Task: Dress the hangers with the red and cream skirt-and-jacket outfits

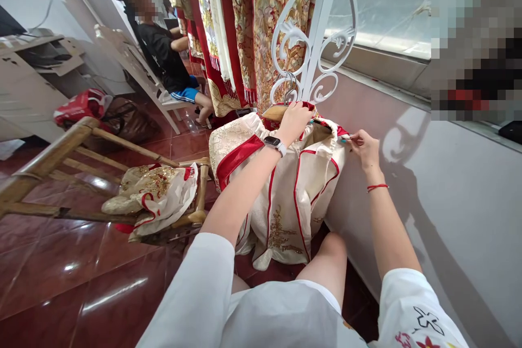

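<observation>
A cream garment [281, 201] with red piping and gold embroidery hangs in front of me. A wooden hanger [274, 113] shows at its top, its metal hook at the white ironwork stand. My left hand [297, 118], with a watch on the wrist, is closed over the top edge of the garment beside the hanger. My right hand [364, 148], a red string at its wrist, pinches at the garment's right top corner, near a bit of red cloth and something small and teal. What lies between those fingertips is too small to make out.
A bamboo chair [199, 190] at my left bears a folded embroidered garment [159, 196]. Ornate red and gold garments [269, 27] hang behind the white ironwork stand [316, 27]. A person [161, 54] sits at the back left. A wall [457, 190] runs close on my right.
</observation>
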The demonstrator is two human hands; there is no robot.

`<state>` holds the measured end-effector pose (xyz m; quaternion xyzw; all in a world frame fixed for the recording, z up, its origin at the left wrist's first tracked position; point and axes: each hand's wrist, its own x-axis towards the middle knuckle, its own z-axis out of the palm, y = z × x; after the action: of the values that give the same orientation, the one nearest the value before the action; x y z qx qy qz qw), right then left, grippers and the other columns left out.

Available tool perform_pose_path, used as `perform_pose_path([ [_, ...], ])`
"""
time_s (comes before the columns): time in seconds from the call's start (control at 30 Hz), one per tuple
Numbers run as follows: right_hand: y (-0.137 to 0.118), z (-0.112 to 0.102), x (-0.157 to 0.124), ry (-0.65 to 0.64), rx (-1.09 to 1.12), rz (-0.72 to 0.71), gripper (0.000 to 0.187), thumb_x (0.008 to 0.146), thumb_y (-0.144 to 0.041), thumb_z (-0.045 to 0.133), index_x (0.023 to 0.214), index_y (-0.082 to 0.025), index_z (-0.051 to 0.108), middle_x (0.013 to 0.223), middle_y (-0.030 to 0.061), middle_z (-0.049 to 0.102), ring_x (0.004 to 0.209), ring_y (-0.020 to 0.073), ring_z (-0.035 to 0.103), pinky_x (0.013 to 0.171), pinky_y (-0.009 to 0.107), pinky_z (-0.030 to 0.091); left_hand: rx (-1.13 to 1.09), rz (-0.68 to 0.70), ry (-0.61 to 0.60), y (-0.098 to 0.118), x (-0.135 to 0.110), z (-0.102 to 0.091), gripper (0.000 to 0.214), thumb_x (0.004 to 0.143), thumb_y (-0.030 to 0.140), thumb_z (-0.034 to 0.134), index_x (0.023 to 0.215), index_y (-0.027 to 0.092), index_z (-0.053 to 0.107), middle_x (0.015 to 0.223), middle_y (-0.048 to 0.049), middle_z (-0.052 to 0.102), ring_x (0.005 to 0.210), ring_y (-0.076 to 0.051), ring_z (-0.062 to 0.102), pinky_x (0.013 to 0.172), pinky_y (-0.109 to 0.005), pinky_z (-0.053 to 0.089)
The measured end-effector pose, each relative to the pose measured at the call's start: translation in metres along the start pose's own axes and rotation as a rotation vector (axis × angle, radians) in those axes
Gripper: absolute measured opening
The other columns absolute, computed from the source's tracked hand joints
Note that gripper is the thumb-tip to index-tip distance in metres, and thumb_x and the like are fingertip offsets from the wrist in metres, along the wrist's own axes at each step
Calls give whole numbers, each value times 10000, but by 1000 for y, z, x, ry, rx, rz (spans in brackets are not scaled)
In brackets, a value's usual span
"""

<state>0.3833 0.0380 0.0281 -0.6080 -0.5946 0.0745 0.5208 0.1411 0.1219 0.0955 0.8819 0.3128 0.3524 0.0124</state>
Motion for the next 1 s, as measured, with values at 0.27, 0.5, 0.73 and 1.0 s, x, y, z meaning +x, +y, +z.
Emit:
perform_pose_path([
  [0.27, -44, -27, 25, 75, 150, 27, 330, 691, -381, 808, 622, -225, 526, 585, -2, 565, 524, 126, 484, 481, 280, 396, -8, -11, -4, 1, 1, 3, 309, 907, 42, 404, 756, 188, 632, 855, -142, 630, 1083, -319, 538, 1064, -496, 330],
  [0.5, -80, -31, 16, 133, 112, -70, 408, 721, -511, 789, 646, -216, 517, 615, 15, 573, 548, 133, 494, 501, 280, 396, -92, -2, -7, 4, 1, -7, 282, 893, 27, 442, 751, 190, 622, 840, -127, 622, 1074, -311, 548, 1073, -507, 338],
  [0.73, -80, -1, 1, 33, -515, 16, 362, 857, -502, 621, 668, -218, 500, 718, 73, 585, 750, 233, 554, 752, 384, 447, -179, -24, 51, -2, 3, 0, 243, 835, 91, 593, 642, 230, 545, 756, -91, 577, 1047, -317, 545, 1078, -520, 342],
  [1.0, -84, 22, 45, -32, -40, 118, 312, 821, -299, 494, 520, -234, 442, 473, -53, 258, 500, 115, 276, 502, 262, 277, -149, -66, 59, 1, 8, 9, 358, 844, 60, 523, 562, 242, 400, 638, -53, 468, 998, -303, 544, 1074, -522, 340],
])
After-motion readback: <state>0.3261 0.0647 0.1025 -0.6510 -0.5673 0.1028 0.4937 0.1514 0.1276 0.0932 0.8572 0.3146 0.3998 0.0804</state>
